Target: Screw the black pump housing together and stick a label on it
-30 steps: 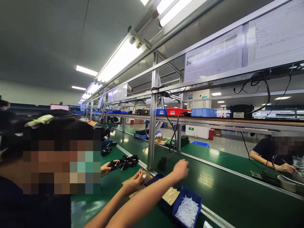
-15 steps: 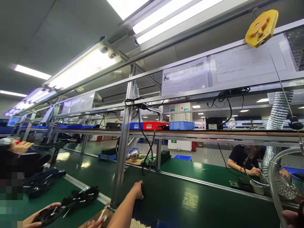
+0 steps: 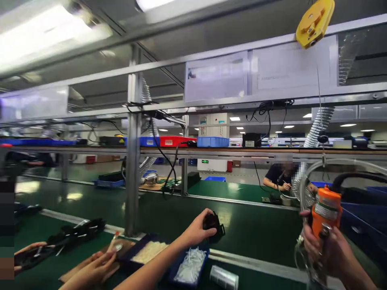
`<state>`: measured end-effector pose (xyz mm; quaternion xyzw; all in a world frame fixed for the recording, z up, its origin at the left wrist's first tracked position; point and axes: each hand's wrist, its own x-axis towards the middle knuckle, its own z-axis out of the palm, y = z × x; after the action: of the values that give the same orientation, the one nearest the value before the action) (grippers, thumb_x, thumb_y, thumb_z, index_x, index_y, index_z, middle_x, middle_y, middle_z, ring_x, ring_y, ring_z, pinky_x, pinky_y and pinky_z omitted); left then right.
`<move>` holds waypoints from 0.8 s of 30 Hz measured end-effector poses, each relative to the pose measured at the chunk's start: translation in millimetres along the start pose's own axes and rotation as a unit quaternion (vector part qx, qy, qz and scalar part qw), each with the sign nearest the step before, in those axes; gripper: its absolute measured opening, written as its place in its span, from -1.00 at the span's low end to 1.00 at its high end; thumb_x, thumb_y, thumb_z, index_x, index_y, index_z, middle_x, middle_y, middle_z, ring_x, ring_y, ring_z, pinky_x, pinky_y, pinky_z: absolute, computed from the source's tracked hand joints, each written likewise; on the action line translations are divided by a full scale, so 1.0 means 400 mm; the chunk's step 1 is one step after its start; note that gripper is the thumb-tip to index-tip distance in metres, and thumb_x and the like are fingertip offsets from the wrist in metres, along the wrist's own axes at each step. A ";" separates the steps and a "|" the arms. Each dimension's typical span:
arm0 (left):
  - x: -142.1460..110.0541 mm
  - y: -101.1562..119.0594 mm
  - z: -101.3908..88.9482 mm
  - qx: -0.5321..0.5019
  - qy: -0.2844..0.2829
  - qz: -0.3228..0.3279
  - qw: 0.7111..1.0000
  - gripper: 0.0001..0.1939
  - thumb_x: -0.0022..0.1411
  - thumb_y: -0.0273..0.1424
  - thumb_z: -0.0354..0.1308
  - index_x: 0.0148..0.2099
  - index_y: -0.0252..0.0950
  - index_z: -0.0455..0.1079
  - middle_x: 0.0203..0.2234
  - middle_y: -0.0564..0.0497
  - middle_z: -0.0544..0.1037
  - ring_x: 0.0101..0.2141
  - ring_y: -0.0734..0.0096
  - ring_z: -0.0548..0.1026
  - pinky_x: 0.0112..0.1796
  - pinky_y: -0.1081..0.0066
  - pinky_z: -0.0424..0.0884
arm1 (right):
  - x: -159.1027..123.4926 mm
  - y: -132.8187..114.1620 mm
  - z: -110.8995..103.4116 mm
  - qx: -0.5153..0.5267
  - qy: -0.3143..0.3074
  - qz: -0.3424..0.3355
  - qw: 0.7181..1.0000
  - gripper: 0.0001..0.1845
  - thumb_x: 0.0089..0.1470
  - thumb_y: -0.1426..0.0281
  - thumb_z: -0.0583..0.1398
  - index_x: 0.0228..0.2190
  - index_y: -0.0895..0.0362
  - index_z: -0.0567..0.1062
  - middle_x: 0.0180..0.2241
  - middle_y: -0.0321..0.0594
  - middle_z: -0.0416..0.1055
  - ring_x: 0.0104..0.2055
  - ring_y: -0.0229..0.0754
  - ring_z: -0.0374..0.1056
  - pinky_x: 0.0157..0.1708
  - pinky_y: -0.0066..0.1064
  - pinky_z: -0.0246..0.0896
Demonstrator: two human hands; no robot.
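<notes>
So both hands are totally bare, and the forearms are too, as far as they show. The left forearm point(image 3: 157, 262) is slim and smooth-looking, narrowing gently to a slender wrist point(image 3: 189, 238). The left hand point(image 3: 203, 230) is kinda small, with a rounded thumb point(image 3: 210, 232). The right hand point(image 3: 338, 249) is partly hidden and pretty blurry, tbh, and you only get a short bit of the right forearm point(image 3: 358, 272), which looks wider than the wrist on the left. Nails are too blurry to tell.
</notes>
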<state>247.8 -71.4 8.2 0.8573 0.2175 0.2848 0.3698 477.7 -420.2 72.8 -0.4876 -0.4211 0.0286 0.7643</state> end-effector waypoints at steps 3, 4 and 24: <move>-0.143 0.100 0.196 -0.133 -0.143 0.035 0.980 -0.51 0.10 -0.40 0.32 0.07 -0.17 0.29 -0.09 0.01 0.50 -0.10 0.24 0.48 -0.07 0.33 0.40 | 0.000 -0.026 -0.058 0.023 0.004 0.059 0.998 -0.09 -0.12 -0.22 0.46 0.07 0.09 0.44 -0.48 -0.25 0.31 -0.56 -0.18 0.20 -0.59 -0.33 0.16; -0.187 0.131 0.253 -0.145 -0.182 0.029 0.972 -0.49 0.06 -0.44 0.32 0.06 -0.16 0.30 -0.10 0.02 0.49 -0.11 0.24 0.46 -0.08 0.33 0.38 | -0.001 -0.037 -0.069 0.004 0.018 0.057 0.998 -0.09 -0.13 -0.17 0.49 0.08 0.11 0.43 -0.46 -0.24 0.34 -0.54 -0.19 0.21 -0.58 -0.36 0.18; -0.262 0.206 0.574 -0.385 -0.229 -0.025 0.894 -0.44 0.05 -0.17 0.52 0.00 -0.21 0.38 -0.13 -0.01 0.54 -0.08 0.21 0.46 -0.03 0.29 0.33 | -0.031 -0.087 0.008 -0.066 0.055 -0.084 0.993 -0.30 -0.06 -0.02 0.53 -0.02 0.10 0.53 -0.48 -0.33 0.36 -0.57 -0.24 0.29 -0.61 -0.44 0.23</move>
<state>332.3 -301.9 -93.3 0.6837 0.0210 0.1325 0.7174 454.9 -441.6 92.6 -0.5008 -0.4183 -0.0902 0.7524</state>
